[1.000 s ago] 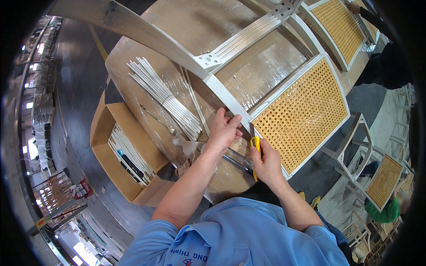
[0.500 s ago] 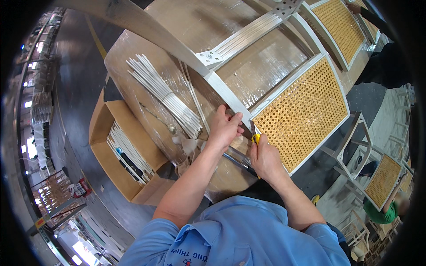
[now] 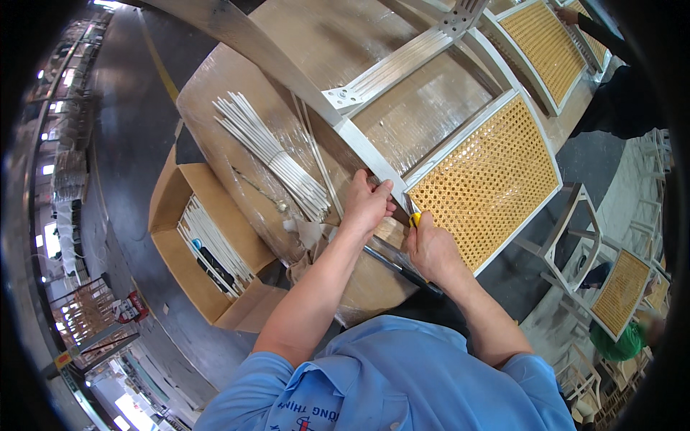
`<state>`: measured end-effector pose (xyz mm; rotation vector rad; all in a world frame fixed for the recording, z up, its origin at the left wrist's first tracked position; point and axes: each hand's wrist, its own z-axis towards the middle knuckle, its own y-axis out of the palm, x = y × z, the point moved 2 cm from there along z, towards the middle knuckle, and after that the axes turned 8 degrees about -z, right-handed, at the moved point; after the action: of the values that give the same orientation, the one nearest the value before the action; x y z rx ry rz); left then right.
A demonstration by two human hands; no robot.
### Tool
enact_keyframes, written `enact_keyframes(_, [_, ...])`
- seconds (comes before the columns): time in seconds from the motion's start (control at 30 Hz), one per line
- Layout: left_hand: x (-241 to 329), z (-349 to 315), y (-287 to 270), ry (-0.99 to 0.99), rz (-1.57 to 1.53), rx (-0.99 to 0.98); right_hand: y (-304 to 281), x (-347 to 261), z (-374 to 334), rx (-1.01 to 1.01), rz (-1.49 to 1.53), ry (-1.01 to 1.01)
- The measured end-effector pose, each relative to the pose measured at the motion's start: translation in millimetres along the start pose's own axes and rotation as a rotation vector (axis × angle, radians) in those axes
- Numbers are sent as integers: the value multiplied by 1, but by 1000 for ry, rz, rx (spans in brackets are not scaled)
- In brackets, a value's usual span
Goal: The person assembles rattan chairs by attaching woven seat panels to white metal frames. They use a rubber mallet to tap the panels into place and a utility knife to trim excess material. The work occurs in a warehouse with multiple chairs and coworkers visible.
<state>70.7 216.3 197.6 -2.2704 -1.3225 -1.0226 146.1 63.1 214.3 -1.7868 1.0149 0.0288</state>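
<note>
A pale wooden chair frame (image 3: 370, 152) lies on its side on the wrapped table, with a woven cane panel (image 3: 485, 179) bordered in white strips. At the panel's near-left corner, my right hand (image 3: 435, 251) is closed around a yellow utility knife (image 3: 415, 219). The knife's blade points up along the joint between the panel and the rail. Just left of it, my left hand (image 3: 365, 205) is closed on the rail's end, thumb against the wood; its other fingertips are partly hidden.
A bundle of white rods (image 3: 277, 161) lies on the plastic-wrapped table (image 3: 215, 75). At left stands an open cardboard box (image 3: 169, 244) with more rods. A dark-handled tool (image 3: 402, 267) rests by the near edge. Another cane-panelled frame (image 3: 543, 39) is at far right, beside a co-worker's dark sleeve (image 3: 611, 36).
The view has shifted slightly. Both hands stay at the same corner, and the knife remains against the joint with little visible movement.
</note>
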Motion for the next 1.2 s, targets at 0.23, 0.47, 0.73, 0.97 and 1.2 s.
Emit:
enact_keyframes(0.23, [1, -1, 3, -1, 28, 18, 0, 4, 0, 11, 4, -36])
enact_keyframes(0.47, [-8, 4, 0, 17, -7, -34, -1, 5, 0, 16, 2, -46])
enact_keyframes(0.73, [-12, -3, 10, 43, -21, -12, 8, 19, -13, 160, 141, -88])
enact_keyframes(0.97, [-23, -6, 13, 73, -76, -41, 13, 37, -59, 244, 337, -29])
enact_keyframes(1.2, [-14, -7, 8, 0, -69, -93, 12, 53, -84, 260, 429, -6])
